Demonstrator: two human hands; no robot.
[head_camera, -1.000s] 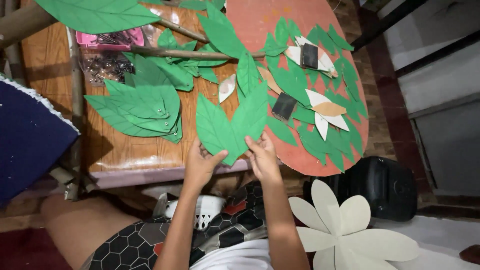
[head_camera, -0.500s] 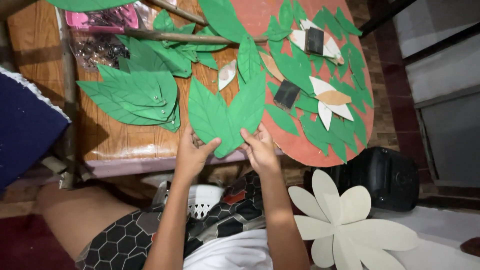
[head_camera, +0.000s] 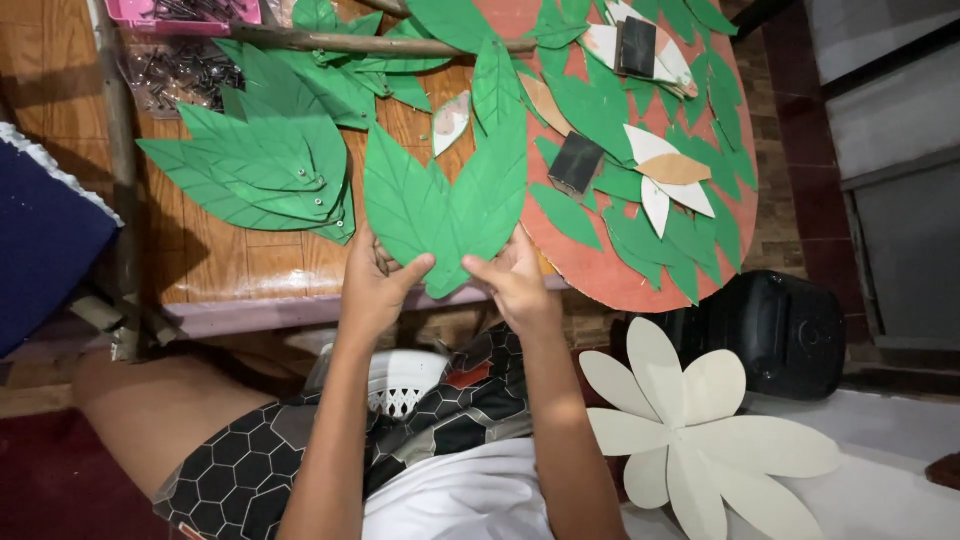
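1. The left hand (head_camera: 375, 290) and right hand (head_camera: 518, 285) hold one green paper leaf cluster (head_camera: 445, 205) by its lower end, at the near edge of the wooden table (head_camera: 235, 265).
2. The left fingers (head_camera: 412, 268) are clamped on the cluster's lower left edge, thumb on top; the right fingers (head_camera: 482, 268) pinch the lower right edge. The cluster's base point sits between the two thumbs.
3. The cluster reads as two large overlapping leaves joined at the base. Its long axis runs away from the person, tips pointing to the far side of the table and spreading slightly left and right.
4. One stack of green leaves (head_camera: 265, 170) lies flat on the table just left of the held cluster, its tips pointing left; I count about five, though the overlap makes this unsure.
5. One round red board (head_camera: 600, 270) covered with leaves lies to the right, bearing two white-petalled flowers and two dark squares (head_camera: 577, 163).
6. One cream paper flower (head_camera: 690, 430) lies on the floor, beside a black bag (head_camera: 780, 330).
7. One pink tray (head_camera: 185, 12) and one clear bag of nails (head_camera: 180, 70) rest at the far left.
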